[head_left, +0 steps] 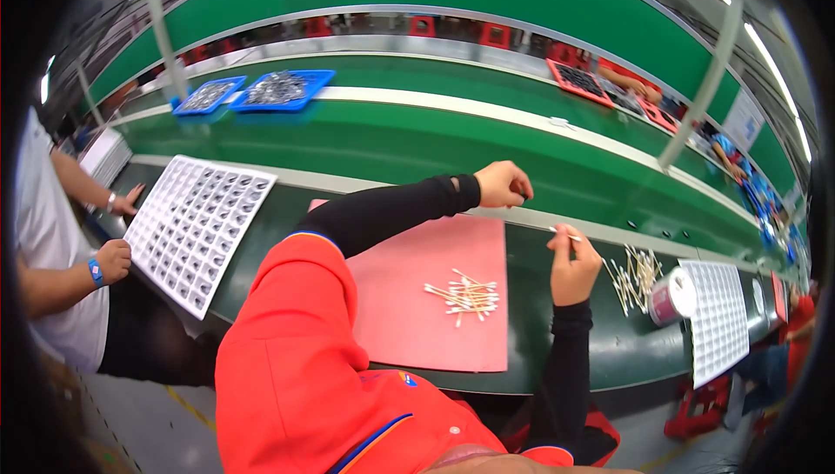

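My right hand (574,272) is raised at the right of the pink mat (391,300), with a cotton swab (575,237) pinched between thumb and fingers. Beyond the mat's far edge, my left hand (503,185) reaches over with its fingers curled together. A small dark thing seems to be at its fingertips, too small to name. On the mat lies a loose pile of cotton swabs (470,298). More cotton swabs (633,276) are scattered on the table to the right of my right hand, beside a white-topped round tub (668,298).
A white compartment tray (718,317) lies at the right. At the left, a co-worker's hands (114,261) touch a white tray of dark parts (198,235). Blue trays of parts (283,91) stand across the green conveyor belt (417,139). Several small dark parts (665,234) lie on the belt.
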`<state>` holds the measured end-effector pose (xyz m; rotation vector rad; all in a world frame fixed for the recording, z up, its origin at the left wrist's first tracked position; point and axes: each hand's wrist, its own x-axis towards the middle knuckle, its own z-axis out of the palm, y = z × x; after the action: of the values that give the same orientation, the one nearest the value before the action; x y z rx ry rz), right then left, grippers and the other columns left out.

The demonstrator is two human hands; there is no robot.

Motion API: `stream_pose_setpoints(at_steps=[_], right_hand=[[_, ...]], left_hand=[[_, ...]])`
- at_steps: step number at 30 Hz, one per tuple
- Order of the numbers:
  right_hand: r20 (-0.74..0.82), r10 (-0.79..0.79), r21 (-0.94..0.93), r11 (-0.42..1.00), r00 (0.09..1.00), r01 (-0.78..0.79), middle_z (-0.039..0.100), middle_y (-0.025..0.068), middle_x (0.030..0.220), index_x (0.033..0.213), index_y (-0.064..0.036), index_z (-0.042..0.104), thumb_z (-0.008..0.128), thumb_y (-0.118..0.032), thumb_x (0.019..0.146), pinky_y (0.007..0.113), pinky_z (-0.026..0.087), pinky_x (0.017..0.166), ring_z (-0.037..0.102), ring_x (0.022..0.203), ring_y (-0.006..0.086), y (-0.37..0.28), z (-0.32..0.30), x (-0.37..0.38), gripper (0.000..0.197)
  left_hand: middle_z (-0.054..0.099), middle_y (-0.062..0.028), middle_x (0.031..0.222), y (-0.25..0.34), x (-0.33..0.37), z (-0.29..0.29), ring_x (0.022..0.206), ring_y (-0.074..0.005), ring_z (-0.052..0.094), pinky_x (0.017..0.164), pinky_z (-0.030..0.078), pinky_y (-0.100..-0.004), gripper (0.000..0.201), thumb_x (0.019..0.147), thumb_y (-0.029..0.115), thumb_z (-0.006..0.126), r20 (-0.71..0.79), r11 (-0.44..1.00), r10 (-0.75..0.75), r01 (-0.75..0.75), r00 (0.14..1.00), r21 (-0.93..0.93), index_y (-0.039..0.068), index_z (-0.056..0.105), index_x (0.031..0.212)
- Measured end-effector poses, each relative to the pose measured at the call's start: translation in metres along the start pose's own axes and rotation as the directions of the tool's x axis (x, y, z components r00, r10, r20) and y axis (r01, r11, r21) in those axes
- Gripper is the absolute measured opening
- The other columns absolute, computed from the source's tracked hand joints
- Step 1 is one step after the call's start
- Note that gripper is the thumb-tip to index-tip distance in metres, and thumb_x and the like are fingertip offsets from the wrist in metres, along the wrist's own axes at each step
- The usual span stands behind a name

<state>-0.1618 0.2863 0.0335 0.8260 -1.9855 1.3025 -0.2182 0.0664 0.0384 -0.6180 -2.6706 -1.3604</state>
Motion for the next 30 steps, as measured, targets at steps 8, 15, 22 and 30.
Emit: stream_pose_setpoints(at_steps=[8, 15, 22, 30], right_hand=[[0.202, 0.097, 0.119, 0.985, 0.975, -0.122, 0.059, 0.006, 0.062, 0.087, 0.0034, 0.063, 0.054, -0.007, 0.088, 0.025, 0.043, 0.054, 0.057, 0.057, 0.0123, -0.012, 0.02, -0.012, 0.014], [0.455, -0.008, 0.211, 0.972, 0.89, -0.099, 0.061, 0.0072, 0.066, 0.085, 0.0035, 0.063, 0.055, -0.006, 0.087, 0.024, 0.044, 0.056, 0.059, 0.06, 0.0133, -0.067, 0.061, -0.019, 0.012], [0.543, -0.121, 0.239, 0.971, 0.831, -0.015, 0.062, 0.0087, 0.068, 0.083, 0.0028, 0.062, 0.057, -0.002, 0.084, 0.026, 0.045, 0.057, 0.06, 0.06, 0.0162, -0.099, 0.084, -0.029, 0.007], [0.521, -0.121, 0.25, 0.968, 0.845, -0.015, 0.061, 0.0078, 0.069, 0.086, 0.0045, 0.062, 0.054, -0.006, 0.088, 0.023, 0.043, 0.054, 0.057, 0.06, 0.0128, -0.084, 0.09, -0.039, 0.014]], left_hand=[[0.063, -0.008, 0.076, 0.009, -0.179, -0.018, 0.068, -0.0129, 0.063, 0.058, 0.054, -0.0247, 0.013, 0.081, 0.004, 0.062, -0.024, 0.819, -0.351, 0.295, 0.936, -0.493, -0.005, 0.061, 0.09], [0.062, -0.0105, 0.079, -0.009, -0.208, -0.003, 0.069, -0.0155, 0.063, 0.059, 0.056, -0.026, 0.011, 0.082, 0.003, 0.06, -0.11, 0.653, -0.411, 0.208, 0.905, -0.728, -0.006, 0.057, 0.089], [0.064, -0.0133, 0.075, -0.004, -0.208, 0.0, 0.067, -0.0191, 0.065, 0.057, 0.056, -0.0267, 0.01, 0.083, 0.003, 0.057, -0.11, 0.636, -0.423, 0.208, 0.899, -0.743, -0.006, 0.055, 0.088], [0.063, -0.0129, 0.074, -0.007, -0.208, 0.002, 0.064, -0.018, 0.064, 0.056, 0.056, -0.0266, 0.01, 0.083, 0.003, 0.058, -0.128, 0.639, -0.425, 0.197, 0.896, -0.744, -0.006, 0.055, 0.087]])
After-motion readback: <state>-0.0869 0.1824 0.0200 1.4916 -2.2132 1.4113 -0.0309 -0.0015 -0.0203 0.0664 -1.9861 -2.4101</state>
